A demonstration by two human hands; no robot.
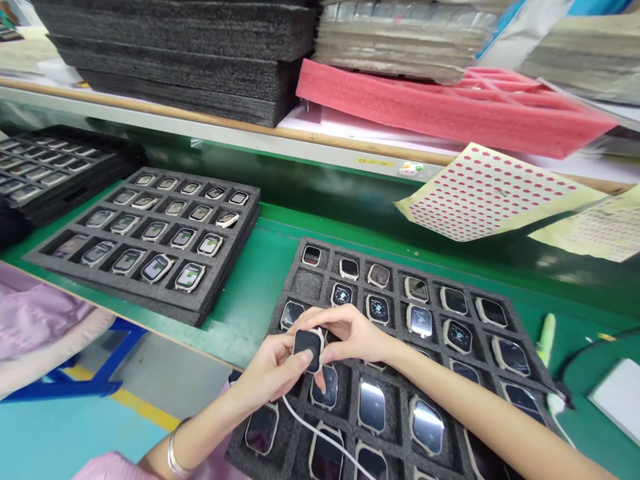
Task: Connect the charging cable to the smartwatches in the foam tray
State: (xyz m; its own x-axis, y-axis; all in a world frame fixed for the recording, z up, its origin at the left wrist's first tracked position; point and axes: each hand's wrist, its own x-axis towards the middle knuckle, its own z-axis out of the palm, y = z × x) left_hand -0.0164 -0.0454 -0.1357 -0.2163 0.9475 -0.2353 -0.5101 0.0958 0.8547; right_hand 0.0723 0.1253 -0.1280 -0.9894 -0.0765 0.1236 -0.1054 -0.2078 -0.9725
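Note:
Above a black foam tray (306,283) I hold up a smartwatch case (306,341) with a dark screen and a pale frame, without a strap. My left hand (273,373) is closed round it, thumb lying across the screen. With thumb and fingers, my right hand (353,333) pinches the case's right edge. A white cable (320,433) runs from beneath my left hand down over the tray; its end is hidden. Many similar watches sit in the tray's pockets, among them one with a lit dial (342,294) and one with a dark face (371,405).
A second foam tray of watches (200,303) lies left on the green bench (240,320), with more trays (75,193) beyond. Overhead, a shelf carries stacked black foam (200,67) and red foam (400,107). A dotted sticker sheet (480,193) hangs at right, near a green pen (547,337).

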